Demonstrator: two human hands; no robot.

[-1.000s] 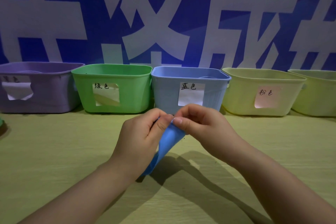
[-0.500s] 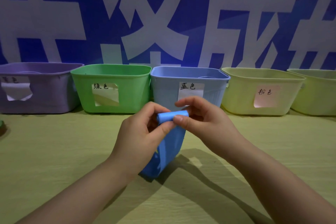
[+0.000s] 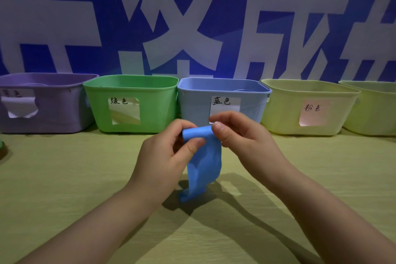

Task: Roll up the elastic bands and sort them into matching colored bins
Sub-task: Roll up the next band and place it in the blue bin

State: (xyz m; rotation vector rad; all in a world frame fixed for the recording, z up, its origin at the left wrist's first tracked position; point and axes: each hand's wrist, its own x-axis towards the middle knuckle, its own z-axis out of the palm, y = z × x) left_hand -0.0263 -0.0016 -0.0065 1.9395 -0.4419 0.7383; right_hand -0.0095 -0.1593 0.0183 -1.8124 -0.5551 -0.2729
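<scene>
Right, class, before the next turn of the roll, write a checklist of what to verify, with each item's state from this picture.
1. Both the left hand and the right hand pinch the rolled end: ok.
2. Roll atop the blue band lies even: ok.
3. Band fully rolled: not ok, a long tail hangs down.
4. Tail end clear of the table: cannot tell.
5. The blue bin stands right behind the hands, top open: ok.
6. Room inside it: cannot tell.

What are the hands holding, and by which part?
The blue elastic band, by its rolled top end: left hand pinches the roll's left side, right hand its right side.
</scene>
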